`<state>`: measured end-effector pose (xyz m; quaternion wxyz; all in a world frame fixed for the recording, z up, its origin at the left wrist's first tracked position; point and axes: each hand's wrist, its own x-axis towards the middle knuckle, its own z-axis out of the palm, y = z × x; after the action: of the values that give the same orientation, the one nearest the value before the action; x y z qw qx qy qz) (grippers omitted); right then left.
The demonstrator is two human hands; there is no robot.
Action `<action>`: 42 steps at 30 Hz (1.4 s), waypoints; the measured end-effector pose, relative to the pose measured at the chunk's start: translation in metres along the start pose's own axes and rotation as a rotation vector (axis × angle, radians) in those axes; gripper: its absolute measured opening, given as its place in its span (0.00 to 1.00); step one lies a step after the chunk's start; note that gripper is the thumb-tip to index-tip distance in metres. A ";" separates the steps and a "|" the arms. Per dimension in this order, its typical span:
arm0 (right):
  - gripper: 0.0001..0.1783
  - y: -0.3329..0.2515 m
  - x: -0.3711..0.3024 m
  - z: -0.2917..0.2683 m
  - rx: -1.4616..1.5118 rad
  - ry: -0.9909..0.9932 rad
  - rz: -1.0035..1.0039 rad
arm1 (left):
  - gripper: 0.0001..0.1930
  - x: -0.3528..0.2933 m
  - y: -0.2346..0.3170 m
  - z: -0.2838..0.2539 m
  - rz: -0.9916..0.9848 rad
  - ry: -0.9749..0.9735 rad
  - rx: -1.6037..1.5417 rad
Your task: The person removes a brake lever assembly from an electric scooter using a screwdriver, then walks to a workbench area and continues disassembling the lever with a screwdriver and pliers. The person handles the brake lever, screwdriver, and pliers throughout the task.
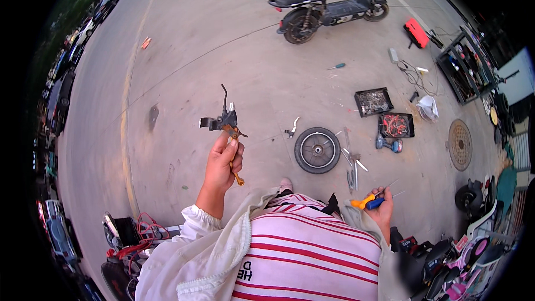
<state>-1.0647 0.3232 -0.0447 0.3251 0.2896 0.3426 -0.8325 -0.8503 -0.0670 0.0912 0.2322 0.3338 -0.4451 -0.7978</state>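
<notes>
My left hand (pixel 222 168) is raised in front of me, closed around a brake lever (pixel 236 174) with a worn, orange-gold handle. Its black clamp and bracket (pixel 214 122) stick up above my fingers, with a thin black cable or rod end at the top. Low on the right, my right hand (pixel 383 207) grips two screwdrivers: one has a yellow handle (pixel 362 201), the other a blue handle (pixel 374 204). Their thin shafts point up and to the right. Between the hands, a wheel with a black tyre (pixel 317 150) lies flat on the ground.
A silver lever (pixel 292 127) and several hand tools (pixel 355 163) lie around the wheel. Beyond are a cordless drill (pixel 388 144), two black parts trays (pixel 374 102), a black electric scooter (pixel 329 8), a red case (pixel 416 33) and a tool cart (pixel 467 67). A round manhole cover (pixel 460 145) is at right.
</notes>
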 end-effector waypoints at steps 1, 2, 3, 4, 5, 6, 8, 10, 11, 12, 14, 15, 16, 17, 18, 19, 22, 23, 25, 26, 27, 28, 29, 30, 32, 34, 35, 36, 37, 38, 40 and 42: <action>0.16 0.014 0.007 0.007 -0.017 -0.008 0.007 | 0.13 0.001 0.005 -0.015 -0.002 0.010 0.001; 0.16 0.028 0.017 0.015 -0.015 0.004 0.016 | 0.13 0.003 0.009 -0.029 -0.004 0.028 0.001; 0.17 0.041 0.026 0.028 -0.012 0.019 0.024 | 0.13 0.004 0.014 -0.042 -0.009 0.045 0.001; 0.17 0.054 0.032 0.042 -0.009 0.035 0.032 | 0.13 0.005 0.019 -0.053 -0.014 0.062 0.002; 0.18 0.065 0.036 0.056 -0.023 0.010 0.049 | 0.13 0.005 0.024 -0.064 -0.023 0.077 0.003; 0.18 0.076 0.042 0.070 -0.035 -0.016 0.063 | 0.13 0.007 0.028 -0.073 -0.031 0.089 0.003; 0.19 0.097 0.043 0.112 -0.069 -0.127 0.111 | 0.12 0.012 0.039 -0.085 -0.042 0.106 0.008; 0.19 0.114 0.050 0.144 -0.134 -0.154 0.107 | 0.12 0.021 0.049 -0.091 -0.065 0.112 0.020; 0.19 0.120 0.057 0.156 -0.165 -0.168 0.103 | 0.12 0.029 0.051 -0.094 -0.069 0.102 0.022; 0.19 0.126 0.066 0.166 -0.167 -0.170 0.122 | 0.12 0.039 0.052 -0.097 -0.075 0.091 0.023; 0.20 0.137 0.081 0.185 -0.196 -0.176 0.130 | 0.11 0.059 0.058 -0.100 -0.096 0.039 0.016; 0.20 0.144 0.089 0.200 -0.209 -0.193 0.139 | 0.11 0.069 0.063 -0.102 -0.103 0.051 0.019; 0.21 0.149 0.100 0.206 -0.216 -0.221 0.141 | 0.10 0.081 0.065 -0.101 -0.109 0.063 0.021; 0.21 0.151 0.109 0.211 -0.201 -0.216 0.157 | 0.10 0.092 0.067 -0.098 -0.115 0.076 0.024; 0.22 0.154 0.120 0.218 -0.174 -0.214 0.173 | 0.11 0.107 0.075 -0.094 -0.125 0.058 0.010; 0.22 0.158 0.132 0.224 -0.154 -0.219 0.189 | 0.12 0.120 0.080 -0.094 -0.119 0.018 -0.028; 0.23 0.172 0.173 0.247 -0.142 -0.158 0.210 | 0.13 0.164 0.105 -0.092 -0.095 -0.028 0.002; 0.23 0.177 0.188 0.254 -0.150 -0.132 0.219 | 0.13 0.178 0.113 -0.094 -0.097 -0.037 0.009; 0.23 0.190 0.223 0.256 -0.220 -0.068 0.236 | 0.13 0.201 0.129 -0.098 -0.136 -0.052 0.000; 0.23 0.197 0.242 0.255 -0.263 -0.044 0.252 | 0.13 0.213 0.138 -0.099 -0.164 -0.059 -0.016; 0.23 0.204 0.259 0.260 -0.311 -0.026 0.264 | 0.13 0.225 0.147 -0.099 -0.186 -0.068 -0.037; 0.23 0.213 0.275 0.265 -0.358 0.052 0.265 | 0.14 0.236 0.158 -0.099 -0.199 -0.065 -0.017; 0.23 0.221 0.295 0.267 -0.462 0.051 0.261 | 0.14 0.246 0.167 -0.099 -0.209 -0.059 0.002; 0.23 0.229 0.309 0.265 -0.561 0.058 0.258 | 0.14 0.255 0.175 -0.101 -0.230 -0.054 0.026; 0.24 0.238 0.331 0.267 -0.769 0.062 0.248 | 0.14 0.276 0.185 -0.105 -0.237 -0.019 0.003; 0.25 0.243 0.341 0.275 -1.086 0.060 0.147 | 0.15 0.297 0.192 -0.108 -0.239 0.011 -0.025; 0.26 0.246 0.346 0.279 -1.240 0.063 0.092 | 0.15 0.306 0.194 -0.112 -0.247 0.031 -0.027; 0.27 0.245 0.340 0.293 -1.257 0.022 0.076 | 0.15 0.314 0.196 -0.116 -0.253 0.055 -0.031; 0.27 0.247 0.341 0.300 -1.333 0.056 0.071 | 0.16 0.323 0.198 -0.120 -0.248 0.065 -0.023; 0.27 0.250 0.343 0.307 -1.405 0.094 0.064 | 0.16 0.333 0.201 -0.123 -0.244 0.071 -0.012; 0.29 0.266 0.354 0.305 -1.459 0.174 0.015 | 0.16 0.358 0.207 -0.128 -0.257 0.050 0.001; 0.29 0.280 0.358 0.298 -1.351 0.155 0.000 | 0.17 0.385 0.212 -0.135 -0.287 0.004 -0.001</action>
<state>-1.1574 -0.1809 -0.2264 0.4093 0.0818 0.8097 -0.4124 -0.9928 -0.5044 0.0976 0.1169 0.3955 -0.3918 -0.8224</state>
